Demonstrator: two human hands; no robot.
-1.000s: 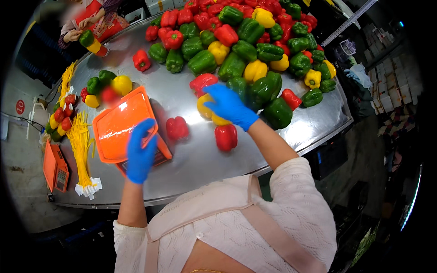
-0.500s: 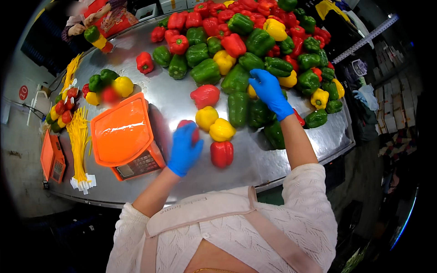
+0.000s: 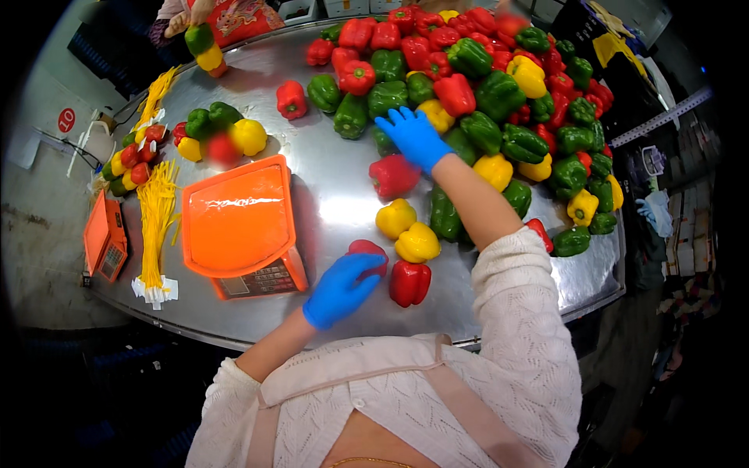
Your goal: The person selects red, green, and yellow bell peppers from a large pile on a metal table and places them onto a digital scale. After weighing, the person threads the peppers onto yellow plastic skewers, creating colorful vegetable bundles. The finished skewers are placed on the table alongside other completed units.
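My left hand (image 3: 341, 290), in a blue glove, has its fingers round a red bell pepper (image 3: 367, 249) low over the metal table. Right beside that pepper are two yellow bell peppers (image 3: 395, 218) and another red bell pepper (image 3: 410, 283). My right hand (image 3: 413, 139), gloved in blue too, is open, fingers spread over the near edge of the pepper heap. Green bell peppers (image 3: 388, 99) lie at its fingertips, and a part of one is hidden beneath it. Just below this hand sits a larger red bell pepper (image 3: 392, 176).
An orange scale (image 3: 238, 214) stands to my left, with yellow ties (image 3: 156, 226) and a second orange scale (image 3: 105, 234) beyond. Peppers (image 3: 226, 132) are grouped behind the scale. A big mixed heap (image 3: 499, 93) covers the far right. Across the table, a person's hand (image 3: 201, 11) holds stacked peppers.
My left hand has brought the red pepper nearer to me and slightly right, beside the others. My right hand has moved left across the heap's near edge, its fingers spreading. The view has shifted.
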